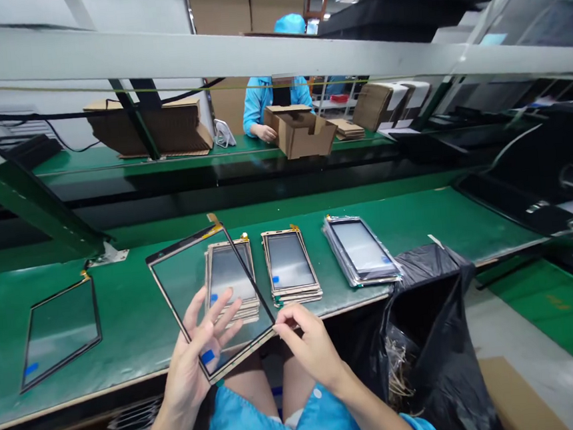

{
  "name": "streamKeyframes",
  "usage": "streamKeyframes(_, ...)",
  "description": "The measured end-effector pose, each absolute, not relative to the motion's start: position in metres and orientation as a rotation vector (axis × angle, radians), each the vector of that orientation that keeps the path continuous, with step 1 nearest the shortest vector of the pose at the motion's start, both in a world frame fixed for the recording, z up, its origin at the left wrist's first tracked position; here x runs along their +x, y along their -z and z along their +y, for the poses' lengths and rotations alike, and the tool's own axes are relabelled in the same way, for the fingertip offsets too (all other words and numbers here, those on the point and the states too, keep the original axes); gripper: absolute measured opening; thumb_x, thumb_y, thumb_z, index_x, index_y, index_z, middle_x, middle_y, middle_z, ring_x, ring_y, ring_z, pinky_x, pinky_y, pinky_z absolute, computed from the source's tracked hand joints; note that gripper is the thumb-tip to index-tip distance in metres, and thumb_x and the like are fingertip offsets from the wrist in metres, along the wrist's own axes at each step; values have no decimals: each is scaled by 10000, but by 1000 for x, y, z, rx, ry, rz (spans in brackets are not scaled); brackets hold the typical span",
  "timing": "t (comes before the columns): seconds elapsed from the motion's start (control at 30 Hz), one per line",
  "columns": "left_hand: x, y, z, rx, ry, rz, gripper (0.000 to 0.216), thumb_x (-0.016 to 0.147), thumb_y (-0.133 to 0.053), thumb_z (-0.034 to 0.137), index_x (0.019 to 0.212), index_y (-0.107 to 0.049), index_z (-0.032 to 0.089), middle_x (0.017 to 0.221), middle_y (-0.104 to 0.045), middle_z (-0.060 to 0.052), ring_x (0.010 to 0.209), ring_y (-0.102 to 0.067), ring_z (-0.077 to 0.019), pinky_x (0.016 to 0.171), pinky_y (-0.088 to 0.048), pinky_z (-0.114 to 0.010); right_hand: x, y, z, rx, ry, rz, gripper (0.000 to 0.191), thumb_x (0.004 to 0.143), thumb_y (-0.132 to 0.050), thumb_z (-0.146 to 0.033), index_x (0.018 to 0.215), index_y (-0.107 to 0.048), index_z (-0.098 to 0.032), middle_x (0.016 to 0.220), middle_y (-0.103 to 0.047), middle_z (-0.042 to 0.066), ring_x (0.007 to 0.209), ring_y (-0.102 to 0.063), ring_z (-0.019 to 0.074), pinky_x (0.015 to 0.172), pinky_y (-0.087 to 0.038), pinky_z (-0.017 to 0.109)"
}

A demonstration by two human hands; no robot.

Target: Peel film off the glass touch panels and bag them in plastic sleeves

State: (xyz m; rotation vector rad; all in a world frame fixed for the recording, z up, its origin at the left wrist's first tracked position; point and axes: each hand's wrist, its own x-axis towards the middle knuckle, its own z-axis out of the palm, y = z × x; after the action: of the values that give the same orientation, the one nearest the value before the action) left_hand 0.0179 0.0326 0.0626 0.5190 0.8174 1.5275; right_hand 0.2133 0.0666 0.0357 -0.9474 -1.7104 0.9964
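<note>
A clear touch screen panel [181, 278] with a dark frame, a flex tail at its top and a blue tab is held tilted above the bench's front edge. My left hand [198, 346] supports it from behind at the lower left, its spread fingers showing through the glass. At the panel's lower right corner, the thumb and fingertips of my right hand [305, 340] are pinched together. Whether they also grip something thin there is hard to see. Behind the raised panel lies a stack of framed panels [243, 265], with a second stack [290, 261] to its right.
On the green bench [142, 341], a single panel [63, 331] lies at left and a plastic-wrapped stack [362, 248] at right. A black bag [442, 335] hangs open off the front edge. Across the line, a co-worker [257, 104] handles a cardboard box [304, 136].
</note>
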Motion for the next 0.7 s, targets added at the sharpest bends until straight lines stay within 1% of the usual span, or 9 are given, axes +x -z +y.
streamKeyframes(0.17,13,-52,35,590,-1503,874,577,853,-625,249,1365,-408,404,1393,-513,-50,1185,-556,-284,912,-505,-381,210,-55,63,-846,-867,-1934,152,916,-418,-157,781,-475,-197,853,-505,43,803,-498,176,713,-411,295)
streamKeyframes(0.23,13,-41,36,585,-1429,883,656,843,-636,260,1416,-339,372,1427,-470,-72,1185,-554,-294,932,-486,-391,197,-68,65,-701,-1110,-1982,135,926,-412,-184,801,-459,-201,879,-534,49,782,-536,168,702,-444,295)
streamKeyframes(0.33,18,-22,36,462,-1308,830,678,849,-608,417,1445,-324,260,1256,-623,-123,1104,-611,-290,882,-508,-355,165,-90,84,-425,-1740,-1947,127,942,-419,-249,822,-402,-212,868,-612,49,637,-589,138,565,-487,256)
streamKeyframes(0.37,21,-16,35,421,-1286,803,699,846,-570,511,1441,-336,229,1196,-657,-137,1073,-628,-295,839,-526,-347,155,-100,96,-368,-1822,-1921,143,944,-425,-262,814,-390,-215,868,-634,54,631,-605,140,547,-496,252)
streamKeyframes(0.43,27,-8,32,387,-1276,725,784,808,-482,673,1431,-354,216,1185,-659,-157,1038,-644,-309,746,-556,-342,145,-121,126,-377,-1594,-1860,156,944,-447,-261,801,-407,-213,932,-655,71,769,-640,161,649,-532,289)
streamKeyframes(0.5,28,-7,30,424,-1276,647,794,786,-487,697,1431,-345,257,1266,-610,-153,1056,-636,-309,718,-565,-338,155,-142,156,-426,-1002,-1656,118,937,-481,-241,828,-448,-210,1044,-637,79,963,-619,180,830,-514,354)
streamKeyframes(0.6,22,-16,28,520,-1304,685,723,816,-644,454,1441,-305,319,1340,-557,-120,1115,-607,-282,785,-552,-319,193,-152,177,-432,-210,-1152,109,915,-543,-234,880,-441,-219,1105,-616,79,1057,-591,207,916,-476,424)
streamKeyframes(0.63,18,-21,28,539,-1320,735,728,823,-661,368,1446,-288,325,1352,-547,-116,1130,-597,-279,813,-543,-322,207,-144,175,-468,-88,-1056,121,912,-553,-234,878,-438,-219,1050,-633,70,1010,-612,212,885,-491,428)
streamKeyframes(0.7,11,-32,28,546,-1376,827,725,839,-647,280,1455,-266,323,1357,-542,-116,1140,-591,-274,845,-530,-328,226,-114,156,-650,-94,-1096,97,919,-544,-241,870,-466,-212,849,-645,29,809,-648,195,765,-528,390)
